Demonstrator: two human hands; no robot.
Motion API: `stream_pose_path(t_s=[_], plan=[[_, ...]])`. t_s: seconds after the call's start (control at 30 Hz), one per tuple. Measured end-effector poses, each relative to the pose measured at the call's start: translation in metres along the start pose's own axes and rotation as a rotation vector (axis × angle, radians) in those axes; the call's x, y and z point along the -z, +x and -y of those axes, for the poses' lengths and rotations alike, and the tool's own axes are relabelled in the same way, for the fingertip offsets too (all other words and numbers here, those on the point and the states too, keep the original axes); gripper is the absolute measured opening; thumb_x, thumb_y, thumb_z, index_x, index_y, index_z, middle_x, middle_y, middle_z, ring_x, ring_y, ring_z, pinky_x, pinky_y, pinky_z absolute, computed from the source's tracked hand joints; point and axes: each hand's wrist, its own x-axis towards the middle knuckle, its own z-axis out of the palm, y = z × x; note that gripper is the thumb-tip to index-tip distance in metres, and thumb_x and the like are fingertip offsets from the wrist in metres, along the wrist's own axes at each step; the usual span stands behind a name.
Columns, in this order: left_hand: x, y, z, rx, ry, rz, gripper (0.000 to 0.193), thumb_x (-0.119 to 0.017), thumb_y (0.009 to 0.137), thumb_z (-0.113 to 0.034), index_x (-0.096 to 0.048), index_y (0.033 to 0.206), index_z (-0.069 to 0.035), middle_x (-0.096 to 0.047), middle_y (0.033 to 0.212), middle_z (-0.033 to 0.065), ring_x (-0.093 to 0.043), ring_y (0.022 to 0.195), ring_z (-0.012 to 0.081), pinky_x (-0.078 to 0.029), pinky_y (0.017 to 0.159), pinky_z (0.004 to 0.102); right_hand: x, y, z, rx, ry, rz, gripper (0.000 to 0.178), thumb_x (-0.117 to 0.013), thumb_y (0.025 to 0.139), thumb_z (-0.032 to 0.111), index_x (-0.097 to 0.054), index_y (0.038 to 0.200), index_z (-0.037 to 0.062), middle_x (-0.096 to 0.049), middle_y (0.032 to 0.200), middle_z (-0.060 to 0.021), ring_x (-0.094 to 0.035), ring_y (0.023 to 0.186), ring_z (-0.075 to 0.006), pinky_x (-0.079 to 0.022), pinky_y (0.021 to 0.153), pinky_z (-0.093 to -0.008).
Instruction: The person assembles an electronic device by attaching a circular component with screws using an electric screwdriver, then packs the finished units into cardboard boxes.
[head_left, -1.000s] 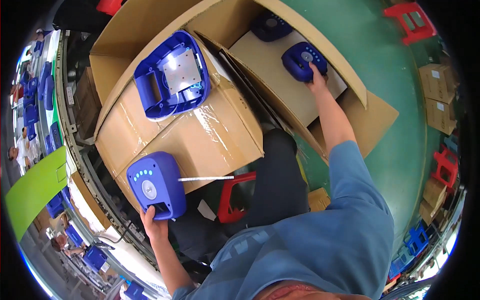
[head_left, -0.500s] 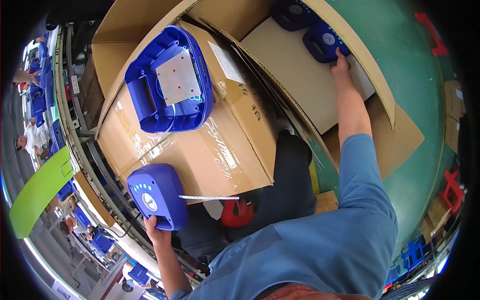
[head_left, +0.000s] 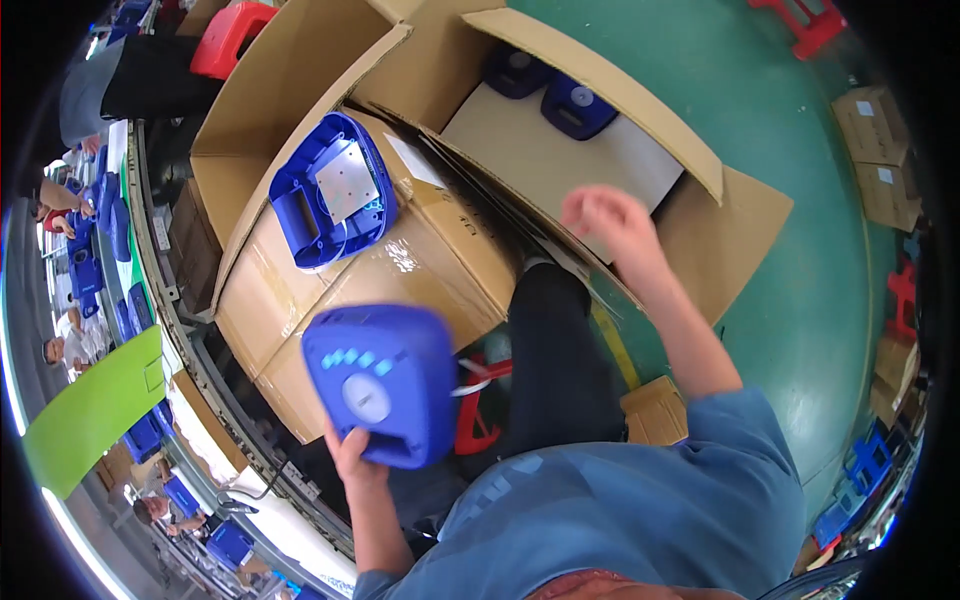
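Note:
A blue plastic housing (head_left: 415,375) with a round pale disc, a row of light-blue buttons and a grip slot is held by my left hand (head_left: 357,462), its fingers closed at the slot. From the housing's right side a pale cable (head_left: 475,382) sticks out. Blurred by motion, my right hand (head_left: 615,230) is raised near the right carton's side, fingers loosely bent and apart, with nothing seen in it. Inside that open carton (head_left: 690,160), two dark blue housings, one nearer (head_left: 578,108) and one farther (head_left: 518,72), lie on a cardboard sheet (head_left: 560,150).
An open blue shell (head_left: 290,205) with a metal plate (head_left: 348,183) sits on a taped carton (head_left: 400,275). Workbenches with more blue housings run along the left, with several people. A red stool (head_left: 232,38) stands at upper left; a small box (head_left: 655,412) lies on the green floor.
My right hand has let go of the nearer housing in the carton and come back toward me. My left hand has brought its housing rightward and closer. The view has shifted.

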Motion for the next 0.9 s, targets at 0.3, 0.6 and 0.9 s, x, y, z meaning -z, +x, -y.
stream_pose_path(t_s=[0.3, 0.6, 0.9], plan=[[-0.232, 0.027, 0.046, -0.116, 0.269, 0.515, 0.083, -0.082, 0.088, -0.012, -0.034, 0.154, 0.005, -0.061, 0.134, 0.0202, -0.065, 0.119, 0.0239, -0.056, 0.098, 0.0353, -0.035, -0.109, 0.026, -0.049, 0.464, -0.197, 0.062, -0.079, 0.091, 0.022, -0.052, 0.144, 0.0013, -0.066, 0.132, -0.0136, -0.067, 0.118, -0.0277, -0.055, 0.104, -0.0458], [-0.176, -0.006, 0.082, -0.033, 0.458, 0.554, 0.069, -0.072, 0.099, -0.009, -0.035, 0.156, 0.001, -0.055, 0.140, 0.0192, -0.061, 0.118, 0.0210, -0.055, 0.094, 0.0330, 0.103, -0.032, -0.017, -0.622, 0.626, -0.555, 0.054, -0.078, 0.090, 0.032, -0.060, 0.136, 0.0132, -0.065, 0.134, -0.0126, -0.064, 0.118, -0.0329, -0.051, 0.096, -0.0559], [-0.052, -0.072, 0.078, 0.330, 0.468, 0.373, 0.065, -0.071, 0.095, 0.003, -0.041, 0.152, -0.001, -0.063, 0.125, 0.0145, -0.065, 0.108, 0.0172, -0.053, 0.092, 0.0294, 0.230, 0.090, -0.162, -0.341, 0.554, -0.796, 0.054, -0.083, 0.087, 0.028, -0.062, 0.136, 0.0173, -0.063, 0.139, -0.0082, -0.059, 0.128, -0.0351, -0.047, 0.103, -0.0626]])
